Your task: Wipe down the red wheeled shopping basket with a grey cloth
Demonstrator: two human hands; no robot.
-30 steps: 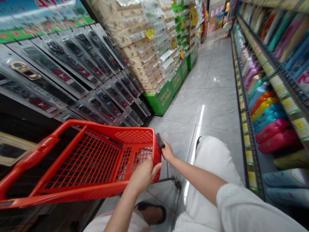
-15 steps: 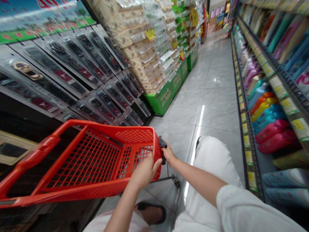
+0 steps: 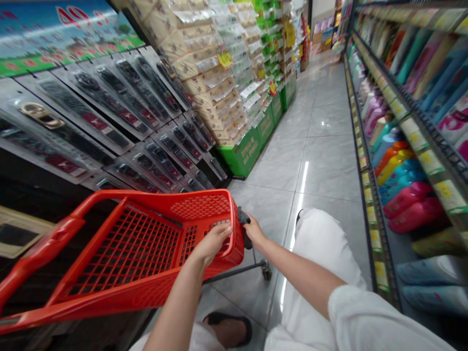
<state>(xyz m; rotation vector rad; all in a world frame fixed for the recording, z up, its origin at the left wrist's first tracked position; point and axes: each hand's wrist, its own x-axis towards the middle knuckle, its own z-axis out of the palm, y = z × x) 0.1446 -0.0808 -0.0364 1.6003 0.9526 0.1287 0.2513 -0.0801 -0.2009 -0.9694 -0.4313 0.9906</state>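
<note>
A red plastic shopping cart, its grid basket with nothing seen in it, stands in front of me on the left. My left hand reaches over the near rim at the cart's right end. Its visible fingers stretch out toward the end wall; the rest are hidden behind the hand. My right hand is closed round a dark grey part on the outside of that end. Below it, a caster wheel sits at the end of a metal leg.
Packaged belts hang on a rack at left. Stacked tissue packs stand on green bases behind. Shelves of colourful bottles line the right side. A tiled aisle floor runs between, with my bent knee low in view.
My left hand has shifted from the cart's end rim to the inside of the basket. My right hand keeps its hold on the grey part. The view has shifted slightly.
</note>
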